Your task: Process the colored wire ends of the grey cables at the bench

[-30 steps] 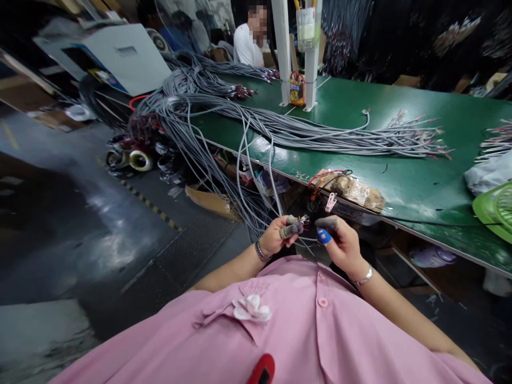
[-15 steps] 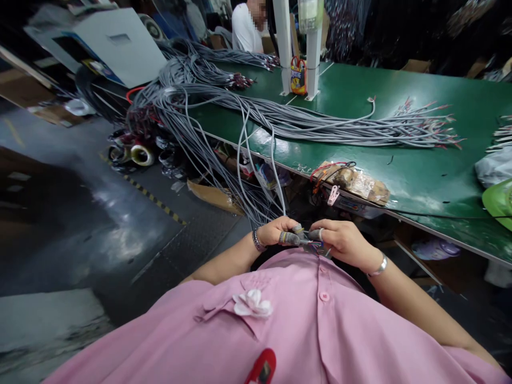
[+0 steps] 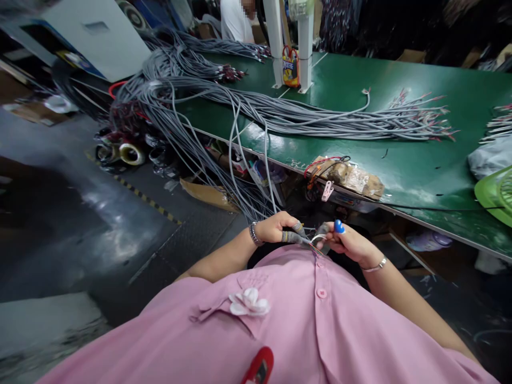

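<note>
My left hand is closed, its cloth-covered fingertips pinching the end of a grey cable that hangs down from the green table. Thin coloured wires fan out from that cable end between my two hands. My right hand is closed on those thin wires, with a blue cap on the raised thumb and a grey cover on the forefinger. Both hands sit close together just above my pink shirt, below the table's front edge.
A long bundle of grey cables lies across the green table and spills to the floor at left. A plastic-wrapped bundle with a pink clip sits at the table edge. Tape rolls lie on the floor. Another person sits at the far end.
My right thumb with the blue cap has lifted up again after both hands were pressed together. The view has tilted down a little; the hands stay at the same cable end.
</note>
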The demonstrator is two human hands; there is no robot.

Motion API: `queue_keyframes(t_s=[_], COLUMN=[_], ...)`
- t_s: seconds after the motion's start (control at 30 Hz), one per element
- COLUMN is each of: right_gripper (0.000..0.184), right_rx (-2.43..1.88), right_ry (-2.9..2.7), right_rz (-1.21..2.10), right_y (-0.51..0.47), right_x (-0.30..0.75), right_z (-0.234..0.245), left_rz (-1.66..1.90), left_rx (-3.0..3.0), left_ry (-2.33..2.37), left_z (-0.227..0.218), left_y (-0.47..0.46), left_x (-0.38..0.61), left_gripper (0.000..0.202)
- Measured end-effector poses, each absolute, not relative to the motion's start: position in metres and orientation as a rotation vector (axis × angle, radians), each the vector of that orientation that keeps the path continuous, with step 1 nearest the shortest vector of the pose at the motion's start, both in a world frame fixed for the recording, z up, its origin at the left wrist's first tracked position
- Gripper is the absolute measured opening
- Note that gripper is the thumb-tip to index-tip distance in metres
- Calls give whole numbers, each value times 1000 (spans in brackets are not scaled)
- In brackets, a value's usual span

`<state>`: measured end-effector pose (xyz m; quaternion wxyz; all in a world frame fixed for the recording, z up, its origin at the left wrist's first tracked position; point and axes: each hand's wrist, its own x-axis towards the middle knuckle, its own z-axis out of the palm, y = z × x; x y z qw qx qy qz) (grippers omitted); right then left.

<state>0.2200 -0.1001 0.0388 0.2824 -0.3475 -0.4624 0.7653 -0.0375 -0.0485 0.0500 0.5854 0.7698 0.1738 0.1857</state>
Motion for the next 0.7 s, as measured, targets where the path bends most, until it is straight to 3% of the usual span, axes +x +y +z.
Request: queue_keyframes(t_s=[0.2,0.47,0.7], right_gripper=[47,43,42], right_rx=[-1032,-1244,-1016], right_ry=[-1147,-769,-596], right_rz=[2139,1666,1817], right_y=[-99,-76,-55], right_x=[192,213,224], right_z=[38,16,17], left_rz=[471,545,902], left_rx=[1836,1726,1635], left_ry=[441,504,742], left_z=[45,47,46], left_y=[-47,-46,-41], left_x=[-32,-35,-24], left_gripper=[30,33,35])
